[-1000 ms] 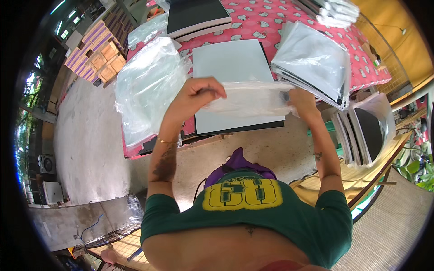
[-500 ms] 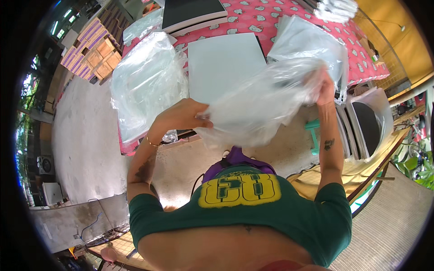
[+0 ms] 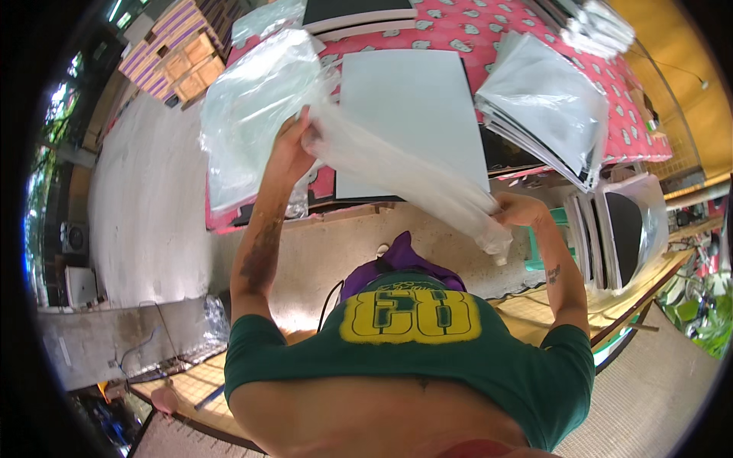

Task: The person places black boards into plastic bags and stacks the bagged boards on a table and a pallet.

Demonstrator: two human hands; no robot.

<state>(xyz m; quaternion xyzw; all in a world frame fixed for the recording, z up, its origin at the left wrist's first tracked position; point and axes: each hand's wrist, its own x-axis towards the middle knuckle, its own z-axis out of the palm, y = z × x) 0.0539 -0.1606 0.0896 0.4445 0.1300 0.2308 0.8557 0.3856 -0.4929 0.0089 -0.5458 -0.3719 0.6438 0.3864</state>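
A clear plastic bag (image 3: 405, 166) stretches slantwise between my two hands, bunched into a long band. My left hand (image 3: 294, 141) grips its upper left end, raised near the pile of plastic bags. Lower down, my right hand (image 3: 521, 210) is closed on the other end, just off the table's near edge. Behind the bag lies a flat stack of white sheets (image 3: 412, 99) with a dark edge on its right side; the bag covers part of its lower half. To the left is a pile of clear plastic bags (image 3: 256, 114). On the right, plastic-wrapped panels (image 3: 546, 99) lie stacked.
A pink patterned cloth (image 3: 450, 38) covers the table. Black-topped panels (image 3: 359, 11) lie at its back. More wrapped panels (image 3: 622, 229) stand upright at the right, beside a green stool (image 3: 546, 237). Cardboard boxes (image 3: 179, 57) are stacked at the far left.
My left hand has risen and moved away from me, while my right hand has come down nearer. The bag, spread wide before, is now drawn into a narrow slanting band.
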